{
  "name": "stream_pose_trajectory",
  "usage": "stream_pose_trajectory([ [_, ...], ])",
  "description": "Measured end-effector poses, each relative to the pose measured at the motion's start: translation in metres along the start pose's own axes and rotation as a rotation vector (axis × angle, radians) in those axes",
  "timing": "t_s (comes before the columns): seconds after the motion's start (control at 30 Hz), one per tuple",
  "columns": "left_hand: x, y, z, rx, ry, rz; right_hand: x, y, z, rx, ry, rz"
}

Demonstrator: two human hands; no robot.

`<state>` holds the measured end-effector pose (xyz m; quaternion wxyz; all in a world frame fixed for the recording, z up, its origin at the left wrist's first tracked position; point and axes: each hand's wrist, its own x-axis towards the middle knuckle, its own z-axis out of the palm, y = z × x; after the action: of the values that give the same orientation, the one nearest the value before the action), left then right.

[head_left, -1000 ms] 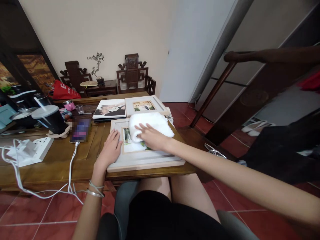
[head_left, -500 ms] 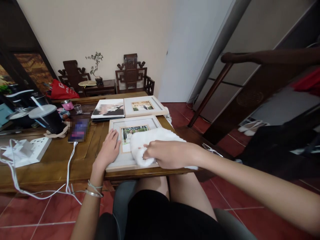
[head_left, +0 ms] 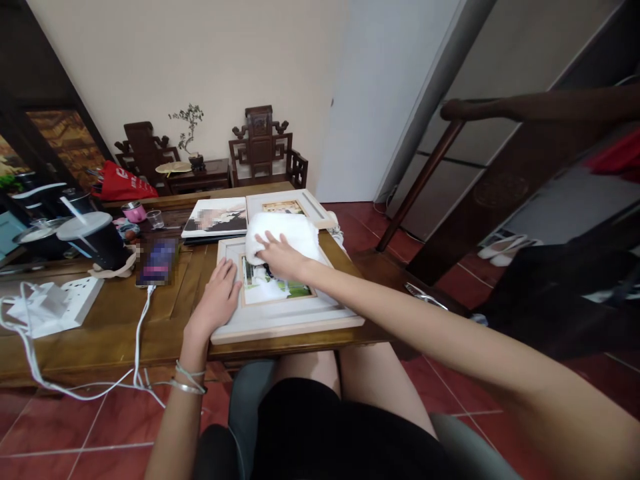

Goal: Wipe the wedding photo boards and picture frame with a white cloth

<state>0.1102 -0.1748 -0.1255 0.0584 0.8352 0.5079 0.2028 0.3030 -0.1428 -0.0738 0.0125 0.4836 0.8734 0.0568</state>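
A pale wooden picture frame (head_left: 320,319) lies flat at the table's near edge, with a photo (head_left: 280,290) in a wide light mat. My left hand (head_left: 220,293) rests flat on its left side, fingers stretched out. Over the far part of the frame, my right hand (head_left: 283,257) presses and holds a fluffy white cloth (head_left: 290,230). The cloth hides the top of the photo and overlaps the near edge of a second picture frame (head_left: 320,212) behind. Beside that one lies a photo album (head_left: 217,217) with a picture cover.
Left on the table (head_left: 185,347) are a phone (head_left: 157,263) on a charging cable, a white power strip (head_left: 75,303), a lidded drink cup (head_left: 93,240), a pink jar (head_left: 133,211) and a small clear cup (head_left: 155,219). A wooden chair arm (head_left: 500,108) rises at right.
My right hand has slid the white cloth from the near right part of the frame to its far edge, uncovering the lower photo. My left hand stays in place.
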Motion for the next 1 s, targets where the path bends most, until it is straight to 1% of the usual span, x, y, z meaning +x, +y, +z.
stream_pose_trajectory([
  [0.07, 0.0, -0.001, 0.002, -0.01, 0.001, -0.008, -0.005, -0.003, -0.002, -0.019, -0.041, -0.08],
  [0.17, 0.0, 0.0, 0.004, -0.037, 0.024, -0.025, -0.032, -0.015, -0.013, 0.024, -0.111, -0.174],
  [0.3, -0.001, 0.003, 0.003, -0.054, 0.023, -0.045, -0.075, -0.031, -0.046, 0.155, -0.306, -0.242],
  [0.37, -0.001, 0.004, 0.001, -0.05, 0.009, -0.053, -0.088, -0.037, -0.062, 0.204, -0.393, -0.273],
  [0.43, -0.001, 0.004, -0.001, -0.045, 0.003, -0.055, -0.093, -0.042, -0.068, 0.218, -0.423, -0.291],
  [0.5, -0.001, 0.003, -0.001, -0.043, 0.006, -0.046, -0.089, -0.045, -0.061, 0.21, -0.386, -0.29],
  [0.57, -0.001, 0.001, 0.0, -0.047, 0.015, -0.029, -0.076, -0.044, -0.045, 0.172, -0.285, -0.261],
  [0.63, -0.001, -0.001, 0.002, -0.063, 0.025, -0.022, -0.055, -0.04, -0.027, 0.109, -0.18, -0.205],
  [0.7, -0.001, -0.002, 0.003, -0.093, 0.041, -0.035, -0.028, -0.032, -0.012, 0.045, -0.099, -0.117],
  [0.77, -0.002, -0.002, 0.004, -0.133, 0.067, -0.048, -0.003, -0.024, -0.002, -0.002, -0.043, -0.051],
  [0.83, -0.002, -0.001, 0.005, -0.172, 0.107, -0.052, 0.013, -0.02, 0.002, -0.045, -0.004, -0.04],
  [0.9, -0.001, -0.001, 0.005, -0.205, 0.144, -0.05, 0.015, -0.021, 0.003, -0.07, -0.004, -0.084],
  [0.93, -0.001, -0.001, 0.005, -0.219, 0.157, -0.048, 0.01, -0.023, 0.003, -0.068, -0.018, -0.119],
  [1.0, -0.001, 0.0, 0.004, -0.243, 0.169, -0.051, -0.01, -0.029, -0.002, -0.03, -0.057, -0.205],
])
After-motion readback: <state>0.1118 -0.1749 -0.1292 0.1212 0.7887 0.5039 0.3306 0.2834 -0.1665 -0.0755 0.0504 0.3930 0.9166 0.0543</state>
